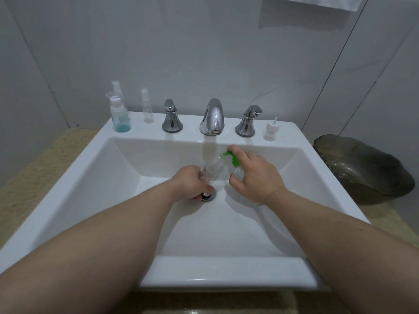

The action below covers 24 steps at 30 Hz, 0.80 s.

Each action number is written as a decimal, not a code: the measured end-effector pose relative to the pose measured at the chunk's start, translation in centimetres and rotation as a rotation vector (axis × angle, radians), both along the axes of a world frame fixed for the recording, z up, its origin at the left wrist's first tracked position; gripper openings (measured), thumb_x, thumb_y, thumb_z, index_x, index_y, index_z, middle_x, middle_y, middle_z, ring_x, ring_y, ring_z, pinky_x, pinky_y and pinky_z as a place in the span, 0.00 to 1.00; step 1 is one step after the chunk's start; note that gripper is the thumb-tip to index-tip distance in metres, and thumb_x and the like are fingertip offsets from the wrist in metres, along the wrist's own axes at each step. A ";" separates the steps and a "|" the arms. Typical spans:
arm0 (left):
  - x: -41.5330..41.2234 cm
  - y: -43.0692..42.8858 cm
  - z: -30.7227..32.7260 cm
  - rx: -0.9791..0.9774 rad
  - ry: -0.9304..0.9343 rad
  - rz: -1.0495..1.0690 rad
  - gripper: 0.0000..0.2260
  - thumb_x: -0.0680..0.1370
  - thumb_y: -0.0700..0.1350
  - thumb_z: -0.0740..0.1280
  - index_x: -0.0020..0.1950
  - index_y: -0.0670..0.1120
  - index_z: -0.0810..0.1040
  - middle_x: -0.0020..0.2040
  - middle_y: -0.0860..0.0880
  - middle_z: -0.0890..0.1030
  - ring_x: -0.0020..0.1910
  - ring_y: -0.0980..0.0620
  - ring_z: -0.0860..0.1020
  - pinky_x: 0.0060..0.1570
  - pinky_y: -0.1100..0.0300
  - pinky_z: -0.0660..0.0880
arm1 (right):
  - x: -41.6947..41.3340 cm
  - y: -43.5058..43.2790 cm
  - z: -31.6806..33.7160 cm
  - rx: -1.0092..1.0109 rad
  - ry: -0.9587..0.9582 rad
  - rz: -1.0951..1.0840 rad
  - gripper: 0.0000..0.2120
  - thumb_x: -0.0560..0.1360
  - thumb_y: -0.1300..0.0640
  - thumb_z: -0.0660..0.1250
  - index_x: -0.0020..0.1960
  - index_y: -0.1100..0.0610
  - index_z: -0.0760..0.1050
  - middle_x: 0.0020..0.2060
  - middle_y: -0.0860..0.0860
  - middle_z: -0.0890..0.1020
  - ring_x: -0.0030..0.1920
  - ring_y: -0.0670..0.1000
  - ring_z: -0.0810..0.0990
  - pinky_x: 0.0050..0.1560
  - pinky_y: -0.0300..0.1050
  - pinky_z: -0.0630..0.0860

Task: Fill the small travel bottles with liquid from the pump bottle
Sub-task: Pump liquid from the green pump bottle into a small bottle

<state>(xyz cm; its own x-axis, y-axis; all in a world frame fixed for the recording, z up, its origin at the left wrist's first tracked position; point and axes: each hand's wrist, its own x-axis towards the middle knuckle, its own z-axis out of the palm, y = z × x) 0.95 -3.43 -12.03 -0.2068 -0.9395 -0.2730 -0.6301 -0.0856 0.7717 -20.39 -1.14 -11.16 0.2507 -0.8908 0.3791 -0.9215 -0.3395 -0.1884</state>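
clear bottle (212,172) aslant toward green pump (232,158)

Pump bottle (233,158) mostly behind right hand (256,177); towel (317,2) cropped at top edge.

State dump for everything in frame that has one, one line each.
left hand: grips small clear bottle, tilted over the sink.
right hand: holds pump bottle, index finger on its green head.
teal bottle: upright, capped, partly filled.
clear spray bottle: upright, capped, looks empty.
loose spray cap: off its bottle, standing on the sink's ledge.
faucet: no water visibly running.
drain stopper: partly hidden, position unclear.
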 end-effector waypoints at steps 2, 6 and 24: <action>0.0 0.0 0.0 0.000 0.006 -0.001 0.11 0.74 0.41 0.76 0.45 0.45 0.74 0.40 0.46 0.80 0.29 0.51 0.78 0.26 0.64 0.72 | 0.0 0.0 0.0 -0.004 -0.004 0.000 0.33 0.75 0.46 0.67 0.76 0.42 0.59 0.51 0.50 0.78 0.51 0.58 0.76 0.48 0.50 0.76; 0.0 0.2 0.2 -0.016 -0.012 -0.006 0.10 0.75 0.42 0.76 0.45 0.45 0.75 0.41 0.46 0.80 0.30 0.51 0.77 0.24 0.67 0.71 | 0.1 0.1 0.2 -0.003 -0.005 -0.002 0.32 0.74 0.47 0.67 0.75 0.42 0.59 0.51 0.50 0.78 0.51 0.58 0.76 0.47 0.51 0.77; 0.1 0.1 0.1 -0.006 -0.013 -0.011 0.11 0.74 0.43 0.77 0.48 0.44 0.76 0.42 0.45 0.81 0.30 0.51 0.79 0.27 0.63 0.74 | 0.2 0.2 0.4 0.028 -0.012 -0.008 0.30 0.75 0.47 0.67 0.75 0.43 0.60 0.52 0.50 0.78 0.52 0.58 0.77 0.51 0.53 0.78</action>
